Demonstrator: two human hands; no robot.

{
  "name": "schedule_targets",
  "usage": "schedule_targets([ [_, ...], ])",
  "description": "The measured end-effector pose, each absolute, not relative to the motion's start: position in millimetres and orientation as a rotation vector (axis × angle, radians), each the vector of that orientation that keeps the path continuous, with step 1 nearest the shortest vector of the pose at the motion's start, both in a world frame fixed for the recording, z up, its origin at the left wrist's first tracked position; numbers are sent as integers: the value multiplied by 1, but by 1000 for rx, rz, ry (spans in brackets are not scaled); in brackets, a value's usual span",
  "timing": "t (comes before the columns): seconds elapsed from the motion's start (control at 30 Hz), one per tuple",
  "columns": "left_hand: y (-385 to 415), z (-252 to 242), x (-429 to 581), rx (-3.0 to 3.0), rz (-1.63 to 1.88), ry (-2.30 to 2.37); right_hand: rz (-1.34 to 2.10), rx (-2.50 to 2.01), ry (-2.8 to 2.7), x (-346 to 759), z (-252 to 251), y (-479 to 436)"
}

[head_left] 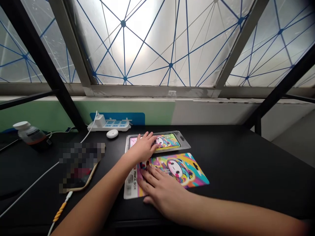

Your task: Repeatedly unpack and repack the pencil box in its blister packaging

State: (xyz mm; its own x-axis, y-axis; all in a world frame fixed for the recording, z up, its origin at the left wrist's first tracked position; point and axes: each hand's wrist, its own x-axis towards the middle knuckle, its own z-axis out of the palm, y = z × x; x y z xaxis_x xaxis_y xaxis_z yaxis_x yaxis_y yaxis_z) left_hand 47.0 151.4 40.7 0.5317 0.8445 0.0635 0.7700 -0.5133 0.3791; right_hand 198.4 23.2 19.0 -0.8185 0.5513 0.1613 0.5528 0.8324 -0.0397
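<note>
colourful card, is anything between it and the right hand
Nothing visible stands between them. The right hand lies flat on the left part of the colourful card, fingers spread. The left hand rests on the clear pack just behind the card.

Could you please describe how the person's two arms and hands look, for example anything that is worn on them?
Both are bare. The left hand and the right hand have no gloves, and no ring shows on the visible fingers. The left forearm and the right forearm have no sleeve, watch or bracelet as far as the picture reaches.
</note>
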Motion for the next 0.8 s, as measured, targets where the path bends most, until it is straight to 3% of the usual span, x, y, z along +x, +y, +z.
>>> schedule_targets([
  [0.13, 147, 35, 50, 2564, 327, 1353, 178, -834, -2794, 184, 26, 58],
  [0.3, 147, 43, 37, 2604, 301, 1354, 168, -792, -2699, 181, 22, 71],
  [0.47, 145, 48, 32, 2599, 258, 1360, -190, -697, -2642, 198, 35, 87],
  [0.57, 148, 46, 29, 2600, 281, 1379, -407, -891, -2505, 219, 51, 110],
  [0.63, 152, 44, 26, 2602, 320, 1400, -341, -1133, -2464, 238, 59, 127],
  [0.8, 158, 40, 22, 2625, 431, 1431, 200, -1470, -2512, 280, 58, 160],
])
